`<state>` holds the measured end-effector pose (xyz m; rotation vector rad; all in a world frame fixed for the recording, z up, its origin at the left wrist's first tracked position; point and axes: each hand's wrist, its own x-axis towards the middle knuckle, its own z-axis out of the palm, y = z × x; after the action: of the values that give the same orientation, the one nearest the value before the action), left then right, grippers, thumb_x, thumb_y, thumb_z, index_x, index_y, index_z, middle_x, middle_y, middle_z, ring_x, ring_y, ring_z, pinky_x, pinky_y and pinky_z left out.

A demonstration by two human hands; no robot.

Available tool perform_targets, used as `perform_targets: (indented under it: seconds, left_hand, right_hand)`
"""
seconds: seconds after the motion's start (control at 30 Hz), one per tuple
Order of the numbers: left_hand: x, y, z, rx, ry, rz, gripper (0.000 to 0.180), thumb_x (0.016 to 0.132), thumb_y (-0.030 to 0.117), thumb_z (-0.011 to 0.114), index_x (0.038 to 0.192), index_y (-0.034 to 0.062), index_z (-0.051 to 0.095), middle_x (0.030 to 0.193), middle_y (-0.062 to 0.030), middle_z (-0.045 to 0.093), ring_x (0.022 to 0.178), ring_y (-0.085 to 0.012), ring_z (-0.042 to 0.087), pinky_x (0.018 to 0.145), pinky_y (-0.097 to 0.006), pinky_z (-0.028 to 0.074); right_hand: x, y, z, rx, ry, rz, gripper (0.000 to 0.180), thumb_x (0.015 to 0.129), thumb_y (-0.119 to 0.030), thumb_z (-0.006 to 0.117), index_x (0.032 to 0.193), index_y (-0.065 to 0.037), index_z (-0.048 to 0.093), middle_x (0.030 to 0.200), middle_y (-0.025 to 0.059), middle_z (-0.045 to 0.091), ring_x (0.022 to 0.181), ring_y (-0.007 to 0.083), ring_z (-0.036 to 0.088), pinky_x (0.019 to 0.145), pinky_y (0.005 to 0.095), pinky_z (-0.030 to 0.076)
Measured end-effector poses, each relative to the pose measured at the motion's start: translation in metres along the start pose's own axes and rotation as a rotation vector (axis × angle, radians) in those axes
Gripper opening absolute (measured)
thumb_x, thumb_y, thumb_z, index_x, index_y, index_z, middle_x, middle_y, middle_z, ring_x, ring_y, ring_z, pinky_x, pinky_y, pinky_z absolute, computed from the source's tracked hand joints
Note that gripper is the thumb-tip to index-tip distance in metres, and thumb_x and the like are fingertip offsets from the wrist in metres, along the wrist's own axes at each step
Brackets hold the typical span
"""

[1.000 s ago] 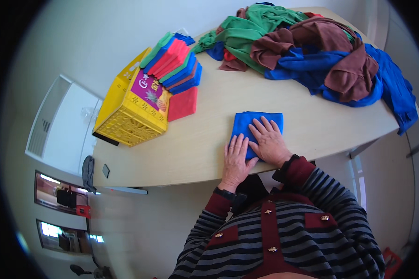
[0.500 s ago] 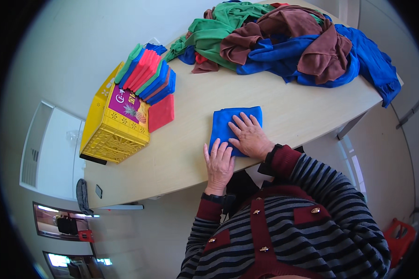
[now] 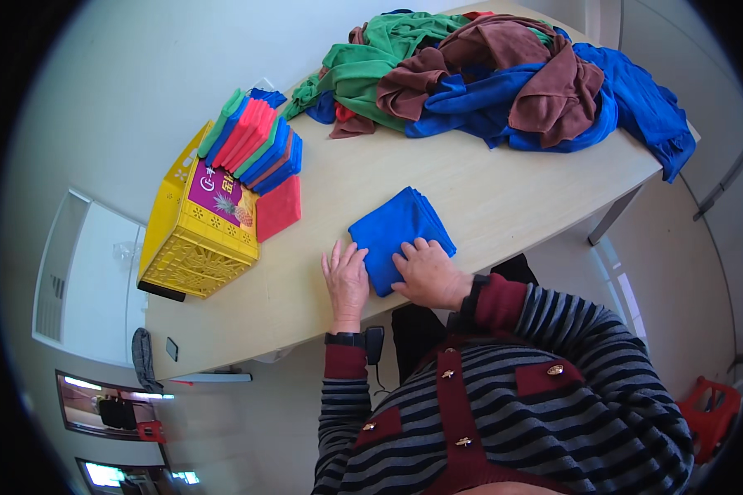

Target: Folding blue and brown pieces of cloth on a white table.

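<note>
Pale wooden counter (image 3: 504, 198), broad and curved. Heaped at far edge: pile of cloths (image 3: 504, 78), green, brown, blue. At left rim: yellow crate (image 3: 194, 239) holding a row of folded cloths (image 3: 256, 144). Near front edge: folded blue cloth (image 3: 396, 231). Right hand (image 3: 428, 276) flat on it, fingers spread, grasping nothing. Left hand (image 3: 347, 279) flat beside, touching its edge, released.
</note>
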<state>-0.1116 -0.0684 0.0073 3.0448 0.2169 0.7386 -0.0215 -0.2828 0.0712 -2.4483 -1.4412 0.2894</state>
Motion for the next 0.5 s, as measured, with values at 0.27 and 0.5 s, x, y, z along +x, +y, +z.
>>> perform_targets:
  seconds: [0.27, 0.5]
  left_hand:
    - [0.018, 0.022, 0.022, -0.112, -0.004, -0.092, 0.044, 0.098, 0.019, 0.057, 0.14, 0.0062, 0.056, 0.153, -0.0126, 0.048, 0.147, -0.0359, 0.035, 0.119, -0.058, 0.023]
    - [0.025, 0.029, 0.028, -0.138, -0.21, -0.187, 0.059, 0.104, 0.029, 0.045, 0.156, 0.0042, 0.033, 0.165, -0.0138, 0.028, 0.154, -0.035, 0.021, 0.122, -0.059, 0.017]
  right_hand:
    - [0.058, 0.021, 0.038, 0.106, 0.376, -0.089, 0.052, 0.1, -0.042, 0.051, 0.134, -0.004, 0.059, 0.141, 0.0175, 0.055, 0.138, 0.0374, 0.044, 0.112, 0.0519, 0.034]
    - [0.064, 0.036, 0.059, 0.005, 0.364, -0.087, 0.056, 0.103, -0.043, 0.044, 0.145, -0.008, 0.053, 0.153, 0.0146, 0.046, 0.147, 0.0355, 0.034, 0.121, 0.0517, 0.023]
